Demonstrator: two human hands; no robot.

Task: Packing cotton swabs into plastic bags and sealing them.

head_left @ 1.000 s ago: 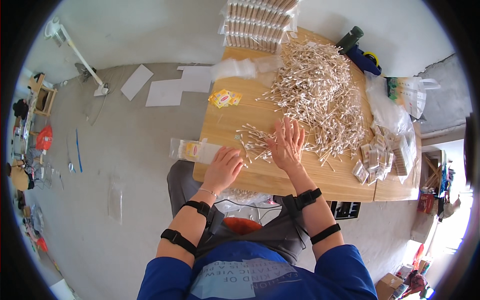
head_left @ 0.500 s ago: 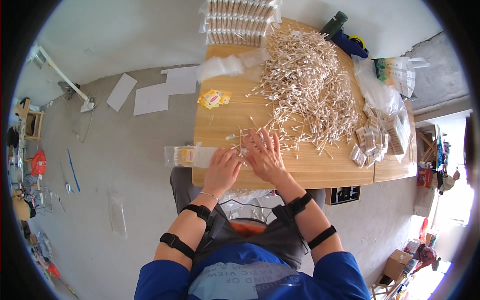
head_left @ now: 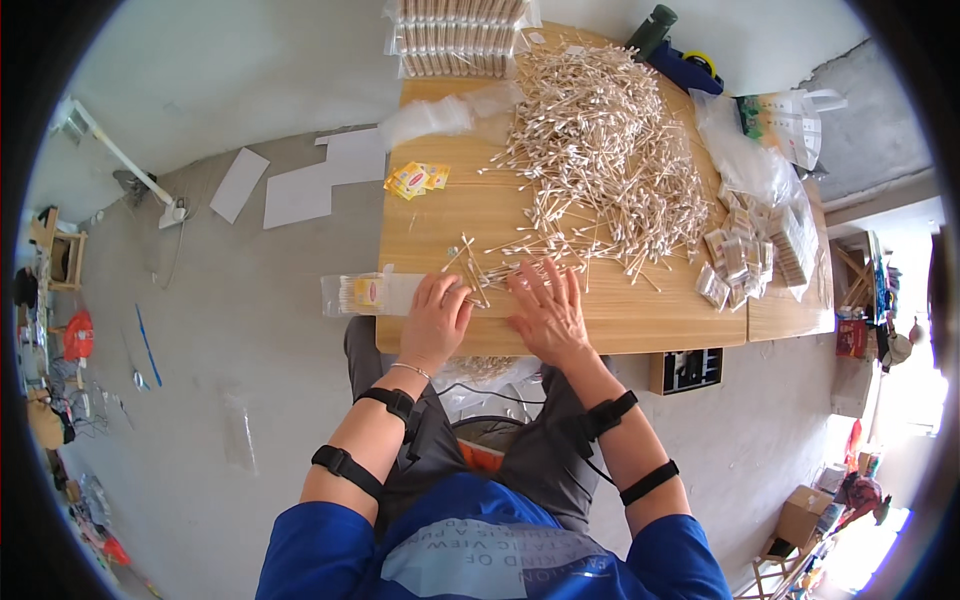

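Observation:
A large heap of loose cotton swabs (head_left: 600, 140) covers the middle of the wooden table (head_left: 440, 225), thinning toward the near edge. My left hand (head_left: 432, 318) is curled near that edge, its fingers closed on a few cotton swabs (head_left: 474, 272); the fingertips partly hide them. Spread over other swabs to the right, my right hand (head_left: 550, 312) lies palm down with its fingers apart. Beside my left hand, a clear plastic bag (head_left: 398, 292) holds a row of swabs and a yellow label card (head_left: 366, 292), and it sticks out past the table's left edge.
Yellow cards (head_left: 415, 180) and clear empty bags (head_left: 430, 118) lie at the left. Filled swab packs (head_left: 455, 40) are stacked at the far left. Small packs (head_left: 738, 255) sit at the right. A green bottle (head_left: 652, 30) and a blue tape dispenser (head_left: 690, 70) stand at the back.
My hands have drawn apart, the right one shifting rightward and flattening over the swabs. The left hand's fingers stay curled. The whole view has shifted slightly.

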